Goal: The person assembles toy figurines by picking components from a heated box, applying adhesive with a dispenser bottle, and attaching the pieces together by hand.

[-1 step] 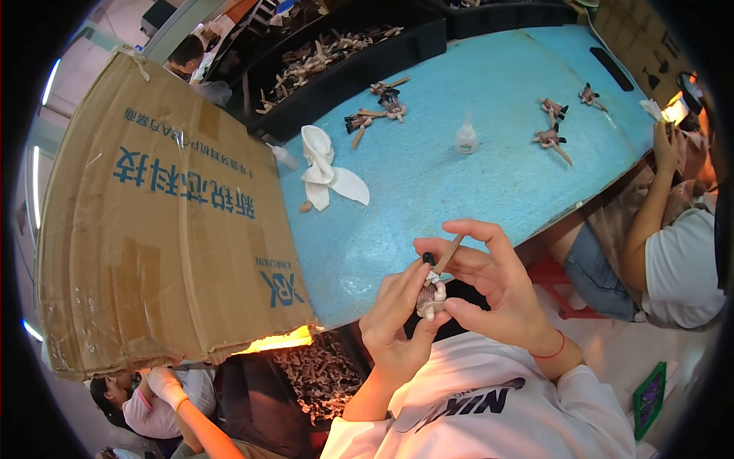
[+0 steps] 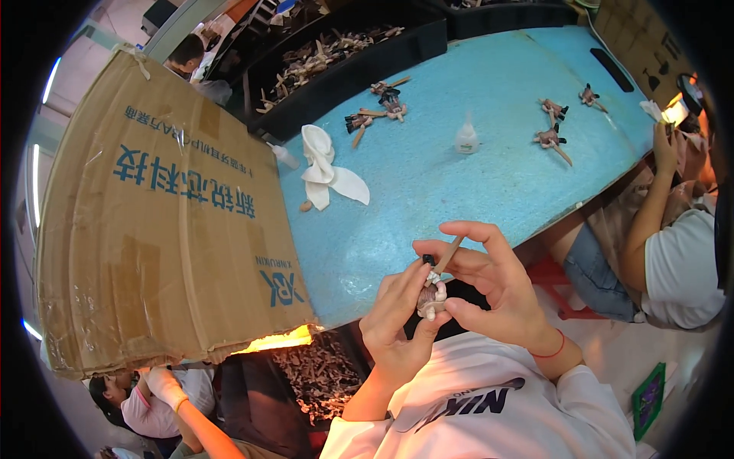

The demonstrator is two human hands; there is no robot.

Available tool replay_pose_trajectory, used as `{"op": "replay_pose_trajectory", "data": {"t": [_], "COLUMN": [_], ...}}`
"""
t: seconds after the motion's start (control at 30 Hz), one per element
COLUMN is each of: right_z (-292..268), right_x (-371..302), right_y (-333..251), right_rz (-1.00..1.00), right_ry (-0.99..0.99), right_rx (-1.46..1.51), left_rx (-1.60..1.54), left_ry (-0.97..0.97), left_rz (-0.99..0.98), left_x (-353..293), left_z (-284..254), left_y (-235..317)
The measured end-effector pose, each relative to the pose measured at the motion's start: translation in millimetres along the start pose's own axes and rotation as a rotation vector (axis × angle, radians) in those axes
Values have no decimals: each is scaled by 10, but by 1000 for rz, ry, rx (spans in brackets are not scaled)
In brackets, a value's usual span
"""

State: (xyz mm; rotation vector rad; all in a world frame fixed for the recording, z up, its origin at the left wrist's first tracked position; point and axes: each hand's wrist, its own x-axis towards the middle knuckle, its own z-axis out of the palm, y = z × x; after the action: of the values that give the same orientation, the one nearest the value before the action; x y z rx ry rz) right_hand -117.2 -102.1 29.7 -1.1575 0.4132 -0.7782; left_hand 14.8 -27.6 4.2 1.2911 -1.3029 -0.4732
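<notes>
1. Hands, two, bare. Left hand [image 2: 394, 325]: fingers and thumb pinching one small pinkish-brown moulded figurine [image 2: 430, 300]. Right hand [image 2: 497, 287]: fingers curved and parted, index extended, thumb touching the figurine; whether its other fingers press on anything, cannot tell.
2. Figurine, position: held up by the near edge of the pale-blue worktop [image 2: 405, 191], towards the near left corner. At its upper end: one flat brown stick [image 2: 449, 254], tilted up to the right, and one small black piece [image 2: 428, 259]; how they join is hidden.
3. Hazards, judged: a slackened left pinch could drop the figurine over the near edge; sideways pressure from the right fingers could loosen or bend the stick; a careless reach across the middle could tip the standing bottle below.
4. Bottles, two: one translucent white nozzle bottle [image 2: 466, 139], upright, mid-worktop; one small white bottle [image 2: 284, 156], tilted, at the left edge against a brown cardboard panel [image 2: 153, 245].
5. Loose brown-and-black figures: three [image 2: 549, 138] towards the far right corner; one cluster [image 2: 394, 111] near the far edge, left part, seemingly three, overlapping.
6. White cloth [image 2: 317, 153], one or two pieces, near the left edge; one tan lump [image 2: 306, 206] just beside.
7. Black plastic crates [image 2: 348, 80], two, along the far edge; contents too many to count.
</notes>
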Motion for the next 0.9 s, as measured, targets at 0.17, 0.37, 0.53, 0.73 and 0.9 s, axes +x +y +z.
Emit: {"op": "replay_pose_trajectory", "data": {"t": [0.17, 0.37, 0.53, 0.73, 0.9], "right_z": [-27, -22, -43, -43, -53], "right_x": [38, 76, 78, 113, 154], "right_y": [32, 101, 117, 160, 205], "right_rz": [-49, -128, -128, -186, -232], "right_ry": [-85, -108, -173, -196, -200], "right_rx": [-116, -30, 30, 62, 35], "left_rx": [152, 191, 226, 252, 266], "left_ry": [16, 32, 36, 26, 47], "left_rz": [102, 136, 160, 153, 167], "left_x": [-13, 1, 12, 45, 79], "left_z": [-39, -50, -76, -86, -113], "left_y": [51, 55, 101, 92, 88]}}
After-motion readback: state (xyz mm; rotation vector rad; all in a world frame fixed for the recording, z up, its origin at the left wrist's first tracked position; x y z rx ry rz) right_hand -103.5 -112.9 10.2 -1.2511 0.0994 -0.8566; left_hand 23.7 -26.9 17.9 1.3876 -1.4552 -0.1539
